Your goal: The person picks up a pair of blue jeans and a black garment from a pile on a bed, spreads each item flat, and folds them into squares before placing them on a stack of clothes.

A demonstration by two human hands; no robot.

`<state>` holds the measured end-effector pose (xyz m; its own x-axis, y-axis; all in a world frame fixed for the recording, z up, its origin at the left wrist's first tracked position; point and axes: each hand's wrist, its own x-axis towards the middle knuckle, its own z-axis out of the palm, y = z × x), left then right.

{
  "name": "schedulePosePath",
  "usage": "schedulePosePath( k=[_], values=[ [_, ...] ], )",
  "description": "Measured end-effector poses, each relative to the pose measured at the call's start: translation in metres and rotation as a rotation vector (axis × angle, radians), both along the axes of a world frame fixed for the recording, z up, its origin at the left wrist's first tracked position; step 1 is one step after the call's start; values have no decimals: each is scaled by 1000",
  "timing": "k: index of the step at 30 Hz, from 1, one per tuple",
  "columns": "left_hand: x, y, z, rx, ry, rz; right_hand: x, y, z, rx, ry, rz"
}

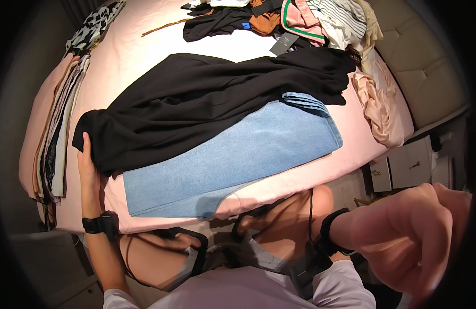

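Note:
A wide black garment [196, 98] lies rumpled across the pink bed sheet, and its exact kind cannot be made out. At its left end, my left hand [88, 162] is closed on the edge, one digit over the cloth and the other fingers mostly hidden. Folded light-blue jeans [232, 147] lie flat along the near side, partly under the black cloth. My right hand [410, 232] is raised close to the camera at the lower right, away from the clothes. Its fingers are curled, and whatever they hold, if anything, is hidden.
Folded clothes [55, 134] stand in a row along the bed's left edge. Several loose garments [263, 20] are heaped at the far side, with a dark tag [284, 45]. Crumpled peach cloth [377, 103] lies at the right, beside a padded headboard [423, 67]. White drawers [408, 165] stand below.

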<state>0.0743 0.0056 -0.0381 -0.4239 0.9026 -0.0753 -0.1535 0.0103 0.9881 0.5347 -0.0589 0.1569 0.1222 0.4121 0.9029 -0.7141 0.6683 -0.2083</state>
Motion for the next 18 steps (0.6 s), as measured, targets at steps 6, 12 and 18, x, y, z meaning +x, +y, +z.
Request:
schedulePosePath(
  k=[6, 12, 18],
  values=[
    [11, -1, 8, 33, 19, 38, 7, 13, -3, 3, -277, -142],
    [-17, -16, 9, 217, -249, 59, 43, 114, -46, -179, -409, -328],
    [-30, -12, -5, 274, -440, 46, 146, 193, -190, -711, -1543, -1296]
  ],
)
